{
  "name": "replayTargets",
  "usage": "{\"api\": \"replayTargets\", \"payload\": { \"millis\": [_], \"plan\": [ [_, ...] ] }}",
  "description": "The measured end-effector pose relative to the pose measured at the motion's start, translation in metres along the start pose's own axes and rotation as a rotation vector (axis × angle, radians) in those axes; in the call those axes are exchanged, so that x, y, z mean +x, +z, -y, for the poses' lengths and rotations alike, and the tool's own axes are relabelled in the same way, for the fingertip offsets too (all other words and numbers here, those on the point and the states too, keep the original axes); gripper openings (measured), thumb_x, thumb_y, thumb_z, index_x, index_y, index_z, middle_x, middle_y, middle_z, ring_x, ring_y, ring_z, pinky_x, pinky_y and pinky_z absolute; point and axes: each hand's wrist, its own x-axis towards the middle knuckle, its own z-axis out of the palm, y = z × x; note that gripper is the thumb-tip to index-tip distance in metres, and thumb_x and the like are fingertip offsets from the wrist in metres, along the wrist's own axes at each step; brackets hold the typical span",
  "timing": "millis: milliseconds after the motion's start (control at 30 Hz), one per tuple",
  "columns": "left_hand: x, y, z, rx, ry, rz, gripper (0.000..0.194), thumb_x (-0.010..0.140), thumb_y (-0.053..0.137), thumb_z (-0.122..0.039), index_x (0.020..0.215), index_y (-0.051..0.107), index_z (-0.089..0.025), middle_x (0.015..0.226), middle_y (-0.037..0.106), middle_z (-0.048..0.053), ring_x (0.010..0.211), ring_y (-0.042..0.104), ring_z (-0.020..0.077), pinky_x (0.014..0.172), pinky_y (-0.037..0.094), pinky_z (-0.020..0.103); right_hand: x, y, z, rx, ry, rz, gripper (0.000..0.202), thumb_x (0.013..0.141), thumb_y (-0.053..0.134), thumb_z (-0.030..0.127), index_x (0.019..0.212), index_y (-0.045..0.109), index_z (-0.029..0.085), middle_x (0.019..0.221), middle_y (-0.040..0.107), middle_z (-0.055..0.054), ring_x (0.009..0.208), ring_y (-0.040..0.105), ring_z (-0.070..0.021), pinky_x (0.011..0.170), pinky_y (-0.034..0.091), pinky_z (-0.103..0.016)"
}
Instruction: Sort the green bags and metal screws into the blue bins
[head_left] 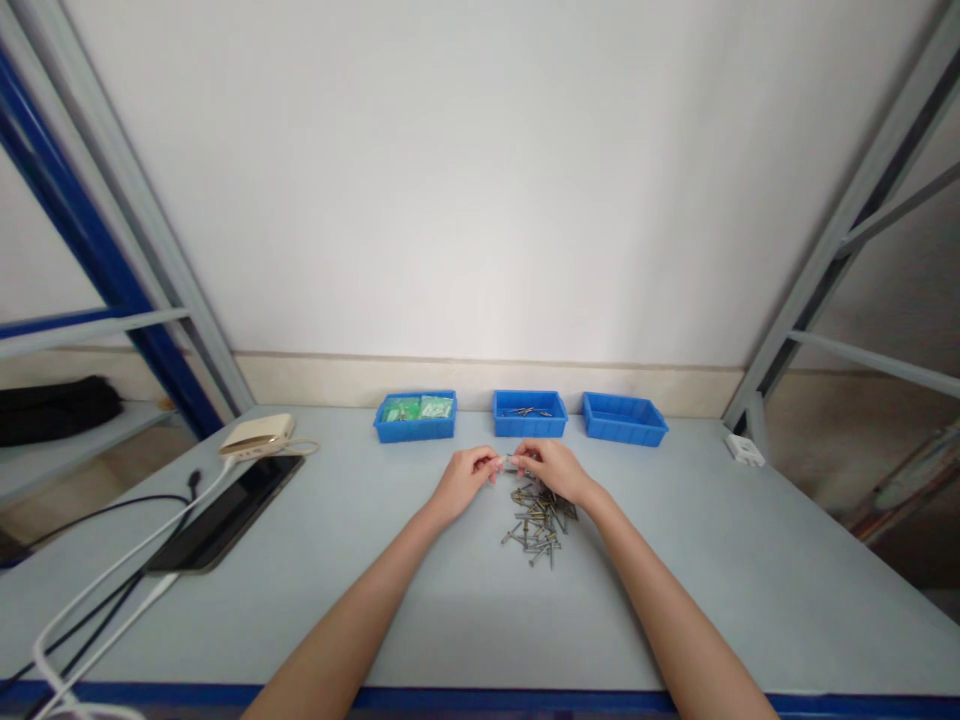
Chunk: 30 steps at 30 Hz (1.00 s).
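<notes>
My left hand [467, 478] is closed, thumb and finger pinched at one end of a small greyish screw [508, 462]. Its other end sits between the pinched fingertips of my right hand [551, 468]. Both hands meet just above the table, in front of the middle bin, and the fingers cover much of the screw. Below and partly under my right hand lies a loose heap of long screws [536, 525], grey and brass-coloured, pointing every way.
Along the back stand a blue bin with green-and-white packets [415, 430], a blue bin with a few screws [529, 426] and another blue bin [626, 430]. A tablet [229, 515], cables and a cream box [259, 432] lie left; a white adapter [744, 450] is right.
</notes>
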Motion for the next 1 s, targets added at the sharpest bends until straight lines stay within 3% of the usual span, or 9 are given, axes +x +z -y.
{"api": "replayTargets", "payload": {
  "millis": [100,333,567,800,1000],
  "plan": [
    [0.001,-0.001,-0.001,-0.031,-0.027,-0.010,0.031,0.078,0.049,-0.040,0.066,0.060,-0.014,0.054,0.055,0.000,0.052,0.045,0.0115,0.052,0.033,0.022,0.001,0.002,-0.003,0.041,0.008,0.041,0.030,0.085,0.047,0.036,0.071,0.065,0.016,0.068,0.067,-0.002,0.058,0.054,-0.0127,0.057,0.036,-0.022],
    [0.001,-0.002,-0.001,-0.086,-0.058,-0.039,0.026,0.073,0.055,-0.039,0.067,0.060,-0.014,0.053,0.056,-0.001,0.051,0.047,0.0115,0.052,0.035,0.022,0.004,0.007,-0.010,0.271,0.020,0.067,0.023,0.084,0.047,0.033,0.084,0.063,0.015,0.072,0.067,-0.002,0.053,0.053,-0.0112,0.054,0.041,-0.022],
    [0.000,-0.002,0.001,-0.075,-0.031,-0.040,0.031,0.077,0.050,-0.042,0.064,0.057,-0.014,0.052,0.053,-0.001,0.050,0.045,0.0111,0.053,0.034,0.022,-0.002,0.003,0.001,0.249,0.027,0.034,0.032,0.086,0.044,0.033,0.064,0.057,0.015,0.058,0.060,-0.001,0.051,0.051,-0.0109,0.054,0.039,-0.022],
    [-0.001,-0.002,0.001,-0.112,-0.045,-0.046,0.023,0.075,0.054,-0.037,0.076,0.057,-0.014,0.053,0.054,-0.002,0.051,0.047,0.0116,0.053,0.035,0.022,-0.001,0.005,0.000,0.282,0.002,0.009,0.017,0.084,0.048,0.029,0.080,0.057,0.015,0.066,0.062,0.000,0.053,0.050,-0.0104,0.054,0.038,-0.021],
    [-0.001,-0.002,0.001,-0.060,-0.022,-0.044,0.032,0.079,0.049,-0.041,0.063,0.055,-0.014,0.052,0.051,-0.002,0.052,0.045,0.0109,0.053,0.033,0.022,0.000,0.006,-0.002,0.296,-0.019,0.023,0.031,0.087,0.041,0.030,0.064,0.054,0.015,0.060,0.058,0.000,0.053,0.049,-0.0106,0.055,0.038,-0.021]
  ]
}}
